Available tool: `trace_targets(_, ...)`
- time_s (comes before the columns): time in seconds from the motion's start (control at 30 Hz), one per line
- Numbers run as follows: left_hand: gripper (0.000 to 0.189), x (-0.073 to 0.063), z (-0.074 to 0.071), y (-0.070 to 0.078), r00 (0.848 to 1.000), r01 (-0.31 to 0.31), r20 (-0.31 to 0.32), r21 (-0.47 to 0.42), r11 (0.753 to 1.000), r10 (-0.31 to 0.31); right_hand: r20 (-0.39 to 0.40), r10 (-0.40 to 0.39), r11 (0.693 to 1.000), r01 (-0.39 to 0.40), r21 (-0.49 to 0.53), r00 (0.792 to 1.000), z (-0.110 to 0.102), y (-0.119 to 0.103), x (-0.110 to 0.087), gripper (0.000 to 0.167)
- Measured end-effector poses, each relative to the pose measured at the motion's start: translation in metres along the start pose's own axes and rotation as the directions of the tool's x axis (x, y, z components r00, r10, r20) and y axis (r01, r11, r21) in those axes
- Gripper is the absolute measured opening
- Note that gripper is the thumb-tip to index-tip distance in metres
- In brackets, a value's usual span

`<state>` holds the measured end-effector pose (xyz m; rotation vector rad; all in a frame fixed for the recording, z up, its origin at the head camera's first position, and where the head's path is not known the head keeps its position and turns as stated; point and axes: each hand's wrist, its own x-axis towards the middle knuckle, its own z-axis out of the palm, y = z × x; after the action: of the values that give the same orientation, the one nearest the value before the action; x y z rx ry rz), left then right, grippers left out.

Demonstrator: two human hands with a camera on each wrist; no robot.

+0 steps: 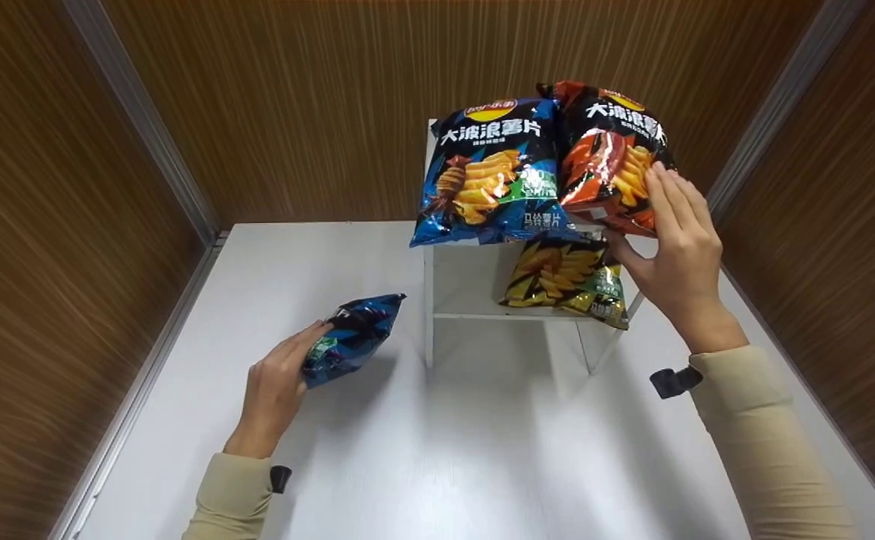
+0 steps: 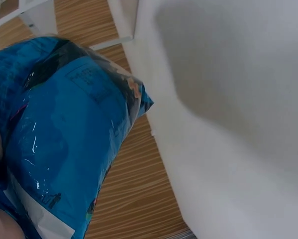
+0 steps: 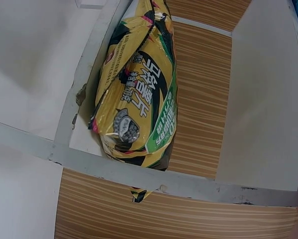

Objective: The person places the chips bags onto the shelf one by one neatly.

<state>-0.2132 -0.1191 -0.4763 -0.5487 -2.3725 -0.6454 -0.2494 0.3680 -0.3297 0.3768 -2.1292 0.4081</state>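
My left hand (image 1: pixel 276 386) grips a blue bag of potato chips (image 1: pixel 351 337) above the white surface, left of the shelf. Its smooth blue side (image 2: pixel 64 129) fills much of the left wrist view. My right hand (image 1: pixel 681 244) lies with fairly straight fingers against the right front of a red bag of chips (image 1: pixel 595 180), the thumb near its bottom edge. That bag stands at the top of the white shelf (image 1: pixel 467 289), beside another blue bag of chips (image 1: pixel 494 172). On the level below sits a yellow bag of chips (image 1: pixel 569 274), seen from its bottom end in the right wrist view.
Wood-patterned panels (image 1: pixel 317 112) close in the back and both sides, with metal strips (image 1: pixel 152 120) at the corners. The shelf's thin legs stand on a white surface (image 1: pixel 467 465). A dark wrist device (image 1: pixel 674 382) sits at the right cuff.
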Motion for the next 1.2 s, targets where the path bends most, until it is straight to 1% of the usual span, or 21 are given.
trace_targets(0.27, 0.064, -0.002, -0.019, 0.005, 0.994, -0.103, -0.034, -0.038, 0.994, 0.101, -0.002, -0.007, 1.0, 0.007, -0.003, 1.0, 0.0, 0.001, 0.0, 0.077)
trace_targets(0.4, 0.065, -0.001, -0.025, 0.009, 0.992, -0.129, -0.017, -0.062, 0.99, 0.128, -0.004, -0.001, 1.0, 0.001, -0.002, 1.0, 0.0, 0.002, 0.0, 0.077)
trace_targets(0.53, 0.063, 0.002, -0.027, 0.017, 0.989, -0.151, -0.002, -0.074, 0.986, 0.151, -0.008, 0.001, 1.0, -0.001, -0.003, 1.0, -0.001, 0.001, 0.0, 0.076)
trace_targets(0.77, 0.06, 0.01, -0.022, 0.034, 0.975, -0.22, 0.008, -0.094, 0.971, 0.222, -0.004, 0.018, 0.999, -0.017, 0.028, 1.0, -0.001, -0.002, 0.001, 0.075)
trace_targets(1.0, 0.055, 0.023, -0.012, 0.055, 0.952, -0.298, 0.018, -0.155, 0.942, 0.304, 0.002, 0.017, 1.0, -0.017, 0.009, 1.0, -0.002, -0.001, 0.0, 0.076)
trace_targets(1.07, 0.054, 0.028, -0.009, 0.062, 0.947, -0.315, 0.011, -0.171, 0.934, 0.322, -0.003, 0.021, 0.999, -0.02, 0.025, 1.0, -0.002, -0.001, 0.001, 0.076)
trace_targets(1.2, 0.054, 0.037, -0.004, 0.075, 0.935, -0.352, -0.025, -0.196, 0.915, 0.354, -0.007, 0.02, 0.999, -0.02, 0.035, 1.0, -0.001, -0.002, 0.001, 0.075)
